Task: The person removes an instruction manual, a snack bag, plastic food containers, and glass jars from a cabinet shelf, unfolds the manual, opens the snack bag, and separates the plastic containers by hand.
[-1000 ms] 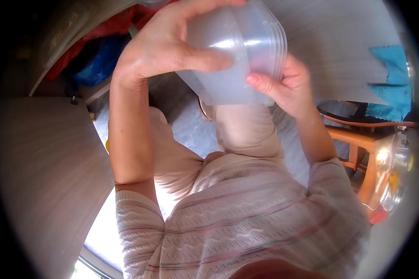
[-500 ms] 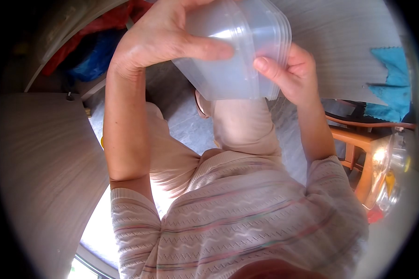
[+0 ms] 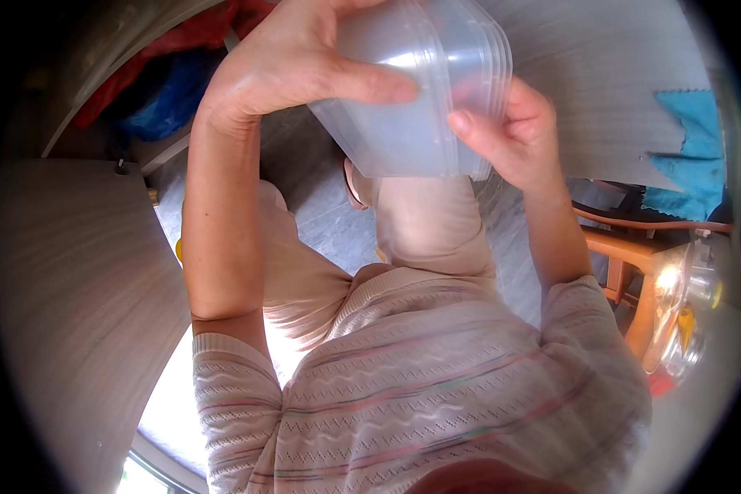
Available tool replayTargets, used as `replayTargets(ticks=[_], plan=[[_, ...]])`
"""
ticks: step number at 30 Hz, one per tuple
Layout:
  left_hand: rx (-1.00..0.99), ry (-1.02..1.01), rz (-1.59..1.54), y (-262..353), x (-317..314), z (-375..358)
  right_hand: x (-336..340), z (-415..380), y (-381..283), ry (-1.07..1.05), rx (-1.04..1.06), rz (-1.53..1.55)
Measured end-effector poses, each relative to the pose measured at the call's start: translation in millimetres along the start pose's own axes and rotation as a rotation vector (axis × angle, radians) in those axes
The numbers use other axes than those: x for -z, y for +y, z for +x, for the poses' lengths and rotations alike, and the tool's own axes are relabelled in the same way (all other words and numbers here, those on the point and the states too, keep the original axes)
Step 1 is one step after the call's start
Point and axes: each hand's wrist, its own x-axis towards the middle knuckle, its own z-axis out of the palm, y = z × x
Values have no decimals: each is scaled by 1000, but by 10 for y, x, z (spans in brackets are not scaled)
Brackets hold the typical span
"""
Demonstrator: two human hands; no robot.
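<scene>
A stack of nested clear plastic containers [image 3: 395,136] is held up at the top of the view, tilted, with several rims showing on its right side. My left hand [image 3: 305,66] grips the stack from the left, its thumb lying across the front wall and its other fingers mostly out of sight. On the right, my right hand [image 3: 519,136] holds the rim side, thumb in front and fingers curled behind. The upper end of the stack runs past the frame's top edge.
A wood-grain cabinet door [image 3: 74,288] stands open at left. Beyond it are blue plastic bags [image 3: 169,95] and red ones [image 3: 123,86]. A teal cloth [image 3: 687,156] hangs over a pale panel [image 3: 609,82]. An orange-brown wooden chair [image 3: 626,255] stands at right.
My right thumb has shifted slightly down and now sits more apart from the stack's front corner. The stack and my left hand have barely moved.
</scene>
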Motion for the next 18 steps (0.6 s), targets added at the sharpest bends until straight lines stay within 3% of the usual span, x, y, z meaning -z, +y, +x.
replayTargets(ticks=[5,10,13,15,18], plan=[[44,21,56,256,-68,-22,-16,-17,-12,27,-69,-17],[-18,72,10,25,-73,0,-46,-48,-8,33,-89,-26],[25,131,-44,2,-130,15,-102,-68,-16,15,-256,40],[-78,151,195,-45,-110,27,-112,-58,-25,-35,-234,13],[-66,134,170,56,-162,43,-114,-57,-55,-74,-227,3]])
